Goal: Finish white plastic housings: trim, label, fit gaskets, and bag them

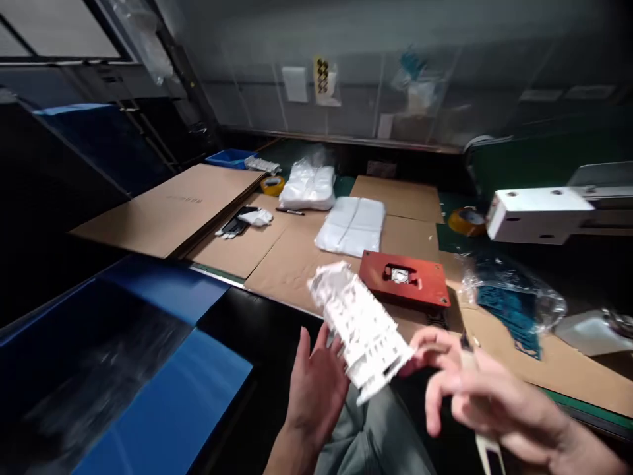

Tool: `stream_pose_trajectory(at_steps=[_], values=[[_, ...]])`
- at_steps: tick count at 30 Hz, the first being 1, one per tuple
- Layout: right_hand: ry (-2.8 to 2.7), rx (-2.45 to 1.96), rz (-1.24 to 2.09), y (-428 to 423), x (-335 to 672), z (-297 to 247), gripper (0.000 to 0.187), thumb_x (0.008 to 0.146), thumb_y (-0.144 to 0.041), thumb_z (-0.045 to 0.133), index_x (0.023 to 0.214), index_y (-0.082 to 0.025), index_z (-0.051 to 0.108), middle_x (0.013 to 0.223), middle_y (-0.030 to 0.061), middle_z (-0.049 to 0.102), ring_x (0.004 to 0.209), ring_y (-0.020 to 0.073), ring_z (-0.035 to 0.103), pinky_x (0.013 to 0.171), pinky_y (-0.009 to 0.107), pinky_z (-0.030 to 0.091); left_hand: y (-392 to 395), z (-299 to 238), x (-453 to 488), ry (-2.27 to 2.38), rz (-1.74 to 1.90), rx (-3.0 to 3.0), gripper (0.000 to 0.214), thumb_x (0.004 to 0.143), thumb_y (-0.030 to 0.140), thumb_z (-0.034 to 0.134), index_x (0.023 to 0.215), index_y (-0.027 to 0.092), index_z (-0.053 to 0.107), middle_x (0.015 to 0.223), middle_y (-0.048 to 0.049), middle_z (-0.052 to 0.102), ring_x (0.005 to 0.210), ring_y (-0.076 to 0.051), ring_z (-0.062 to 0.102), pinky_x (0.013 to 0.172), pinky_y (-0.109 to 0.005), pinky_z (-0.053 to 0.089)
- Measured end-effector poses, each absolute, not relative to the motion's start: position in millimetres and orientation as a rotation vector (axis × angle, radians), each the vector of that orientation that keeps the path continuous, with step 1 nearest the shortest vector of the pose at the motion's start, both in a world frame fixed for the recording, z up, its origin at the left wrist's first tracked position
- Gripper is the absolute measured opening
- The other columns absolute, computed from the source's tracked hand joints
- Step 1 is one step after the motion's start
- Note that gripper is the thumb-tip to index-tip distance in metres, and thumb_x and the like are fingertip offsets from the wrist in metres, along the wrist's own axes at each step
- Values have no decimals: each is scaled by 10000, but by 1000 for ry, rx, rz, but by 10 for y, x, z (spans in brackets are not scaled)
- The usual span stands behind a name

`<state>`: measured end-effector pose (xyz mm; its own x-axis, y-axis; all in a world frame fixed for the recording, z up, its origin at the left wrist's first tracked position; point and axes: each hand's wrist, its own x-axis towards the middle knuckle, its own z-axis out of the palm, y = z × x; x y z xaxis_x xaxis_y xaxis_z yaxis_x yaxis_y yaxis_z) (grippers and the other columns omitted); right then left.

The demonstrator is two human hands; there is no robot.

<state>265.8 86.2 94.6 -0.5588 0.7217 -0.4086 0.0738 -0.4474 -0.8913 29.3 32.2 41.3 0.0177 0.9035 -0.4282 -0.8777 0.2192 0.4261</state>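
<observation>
A white moulded plastic part [357, 323], full of ribs and slots, is tilted over my lap near the table's front edge. My left hand [319, 382] is palm up at its lower left side, fingers reaching behind it and thumb apart. At the part's right corner, the fingertips of my right hand [487, 389] touch or nearly touch it. That hand also holds a slim, beige-handled tool [487, 448] with a dark tip, lying across the palm between the fingers. Just beyond the part sits a red block fixture [405, 278] with a recess in its top.
White bagged stacks [352, 225] lie on cardboard sheets [281, 264]. Behind are yellow tape [271, 185], gloves on a phone [244, 221] and a blue tray [230, 158]. A bag of teal pieces [514, 310] and a white machine arm [539, 214] are rightward; blue bins [168, 402] stand left.
</observation>
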Motion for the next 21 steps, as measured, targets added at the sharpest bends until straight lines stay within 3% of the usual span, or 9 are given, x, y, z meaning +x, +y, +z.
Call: stream_pose_trajectory(at_steps=[1, 3, 6, 10, 15, 21], values=[[-1314, -1041, 2299, 673, 2581, 730, 370, 763, -432, 734, 1113, -331, 671, 819, 62, 745, 321, 12, 210, 353, 197, 63, 283, 376, 268, 623, 1323, -11, 749, 891, 742, 459, 1330, 154, 609, 1217, -155, 733, 1136, -324, 688, 1025, -477, 492], [-1296, -952, 2488, 400, 2506, 388, 437, 768, -487, 751, 1133, -279, 629, 815, 51, 728, 347, 10, 288, 394, 185, 141, 141, 277, 219, 511, 1224, -75, 886, 864, 812, 389, 1268, 69, 650, 1164, -197, 747, 1088, -345, 706, 998, -482, 501], [-1301, -1142, 2350, 222, 2533, 126, 453, 830, -555, 711, 1093, -195, 630, 869, 73, 714, 407, 53, 467, 473, 218, 289, -118, 144, 210, 432, 1113, -99, 1042, 817, 882, 328, 1242, -12, 653, 1064, -236, 766, 972, -340, 741, 899, -450, 541], [-1226, -1380, 2087, 191, 2593, 103, 370, 898, -533, 677, 946, -168, 652, 730, 18, 631, 464, 63, 431, 473, 225, 272, -306, 82, 321, 423, 1000, -154, 1078, 789, 924, 248, 1197, 24, 678, 994, -209, 778, 880, -333, 747, 813, -431, 545], [-1071, -1421, 1982, 153, 2535, 139, 349, 860, -499, 737, 972, -174, 671, 707, 5, 609, 487, 76, 432, 462, 225, 311, -368, 3, 515, 406, 798, -158, 1157, 752, 958, 216, 1177, -9, 688, 955, -205, 775, 885, -313, 738, 854, -404, 523], [-1043, -1409, 1972, 110, 2547, 59, 276, 864, -430, 762, 998, -209, 666, 686, -16, 594, 541, 96, 507, 473, 200, 406, -401, -49, 714, 395, 780, -154, 1032, 771, 930, 267, 1249, 114, 679, 1177, -190, 729, 862, -320, 737, 845, -442, 521]])
